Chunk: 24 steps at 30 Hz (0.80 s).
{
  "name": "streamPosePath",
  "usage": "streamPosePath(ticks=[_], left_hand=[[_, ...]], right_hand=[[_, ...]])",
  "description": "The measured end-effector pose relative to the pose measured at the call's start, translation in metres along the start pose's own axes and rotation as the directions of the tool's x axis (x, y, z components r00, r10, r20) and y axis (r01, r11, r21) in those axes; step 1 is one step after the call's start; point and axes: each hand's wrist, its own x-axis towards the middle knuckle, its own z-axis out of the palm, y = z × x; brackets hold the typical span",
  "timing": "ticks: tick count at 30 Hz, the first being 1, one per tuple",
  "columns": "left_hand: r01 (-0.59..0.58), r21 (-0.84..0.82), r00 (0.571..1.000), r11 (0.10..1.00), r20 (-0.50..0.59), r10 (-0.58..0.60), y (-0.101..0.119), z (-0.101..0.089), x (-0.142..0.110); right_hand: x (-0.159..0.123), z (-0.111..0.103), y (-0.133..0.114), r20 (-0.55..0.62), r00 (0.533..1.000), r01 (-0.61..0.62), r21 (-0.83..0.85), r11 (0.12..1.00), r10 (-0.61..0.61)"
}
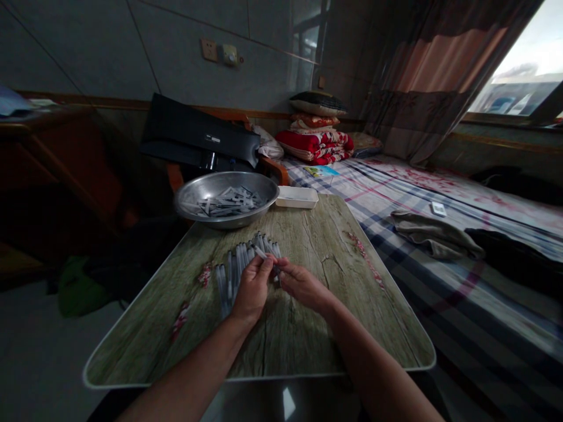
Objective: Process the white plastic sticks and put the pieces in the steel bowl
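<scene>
Over the middle of the small table, my left hand (pixel 254 287) is closed around a slim translucent pen-like tube (pixel 260 252), which sticks out past the fingers to the upper left. Close against it, my right hand (pixel 305 285) pinches at the tube's near end; whatever small part lies in those fingertips is too blurred to make out. A row of similar pen-like tubes (pixel 237 264), several with dark ends, lies side by side just left of and behind my left hand. Part of that row is hidden by my hand and wrist.
At the table's (pixel 308 346) far left stands a wide metal bowl (pixel 187 202) with many loose pen-like pieces (pixel 235 202). Beside it sits a shallow white plastic tray (pixel 303 202). A bed (pixel 373 193) borders the right side; a chair with a black bag (pixel 193 132) stands behind.
</scene>
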Motion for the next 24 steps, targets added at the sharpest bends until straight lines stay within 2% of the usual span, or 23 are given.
streamPosePath(ticks=[2,4,8,13,18,22,24], left_hand=[[0.047,-0.051,0.998,0.998,-0.034,-0.048,0.0,0.001,0.0],[0.076,-0.096,0.996,0.992,-0.039,-0.08,-0.001,0.002,-0.001],[0.033,-0.065,0.999,0.997,-0.012,-0.034,0.0,0.003,-0.001],[-0.001,-0.043,1.0,0.999,-0.029,0.0,-0.002,0.001,0.001],[0.01,-0.025,0.998,1.0,-0.062,-0.011,-0.008,-0.001,0.003],[0.001,-0.01,0.995,1.0,-0.096,-0.002,-0.015,-0.006,0.007],[0.0,0.011,0.991,1.0,-0.13,0.001,-0.015,-0.008,0.008]], right_hand=[[0.001,0.002,0.003,-0.018,0.999,0.028,-0.053,0.998,-0.029],[0.0,0.002,0.003,-0.015,1.0,0.023,-0.035,0.999,-0.024],[-0.001,0.0,0.001,-0.002,1.0,-0.014,0.029,0.999,0.014],[0.002,0.001,0.002,-0.076,0.995,0.055,-0.199,0.978,-0.072],[0.0,0.001,0.001,-0.103,0.99,0.059,-0.3,0.952,-0.094],[-0.001,0.006,-0.007,-0.161,0.986,-0.049,-0.535,0.844,-0.045],[-0.001,0.009,-0.01,-0.185,0.982,-0.078,-0.6,0.796,-0.043]])
